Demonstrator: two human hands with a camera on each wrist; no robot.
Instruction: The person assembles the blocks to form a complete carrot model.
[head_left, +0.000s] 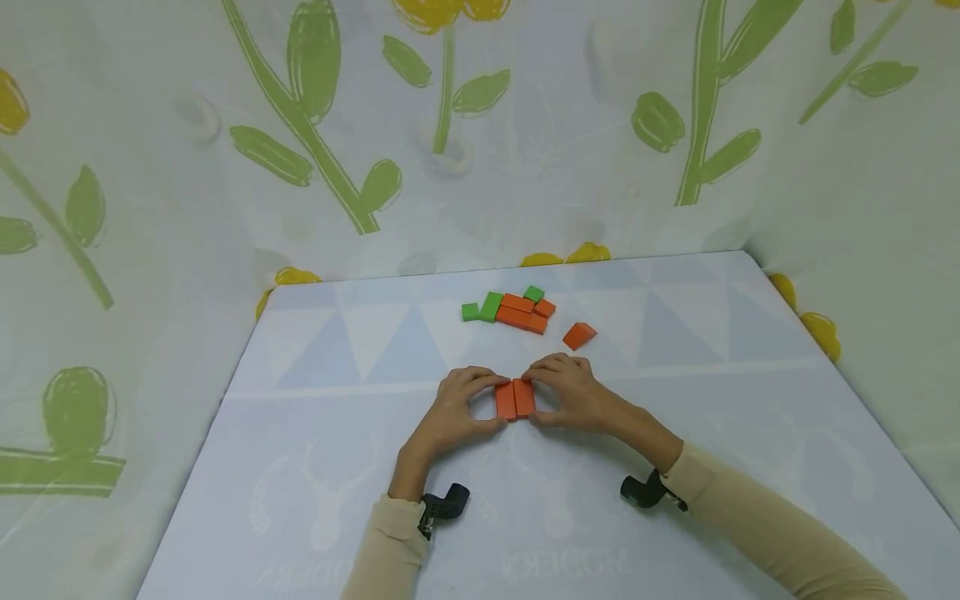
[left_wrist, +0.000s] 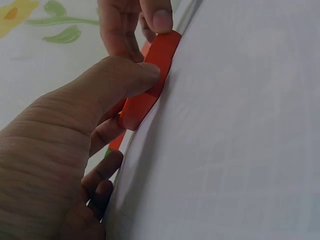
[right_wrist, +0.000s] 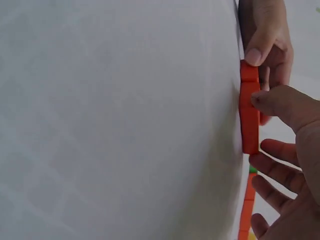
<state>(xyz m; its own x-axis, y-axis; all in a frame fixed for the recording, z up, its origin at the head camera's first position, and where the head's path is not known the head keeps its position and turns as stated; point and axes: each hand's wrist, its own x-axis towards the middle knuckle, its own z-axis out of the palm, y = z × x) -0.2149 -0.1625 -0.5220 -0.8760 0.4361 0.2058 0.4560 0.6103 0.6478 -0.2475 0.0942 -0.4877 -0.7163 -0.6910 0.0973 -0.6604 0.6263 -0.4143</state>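
Observation:
Two orange rectangular blocks lie flat, long sides together, on the pale patterned tabletop in the head view. The left block (head_left: 506, 402) is pinched by my left hand (head_left: 450, 408), thumb at its near end and fingers at its far end. My right hand (head_left: 573, 395) holds the right block (head_left: 524, 398) the same way from the other side. In the left wrist view, the left thumb (left_wrist: 142, 76) presses an orange block's side. The right wrist view shows the right thumb (right_wrist: 267, 100) against an orange block face.
Beyond the hands lies a cluster of orange blocks (head_left: 513, 317) with a green block (head_left: 491, 307), a green cube (head_left: 470, 312) and a small green piece (head_left: 534, 293). A separate orange block (head_left: 580, 335) lies closer to the right hand. Leaf-patterned cloth (head_left: 525, 200) rises behind the table.

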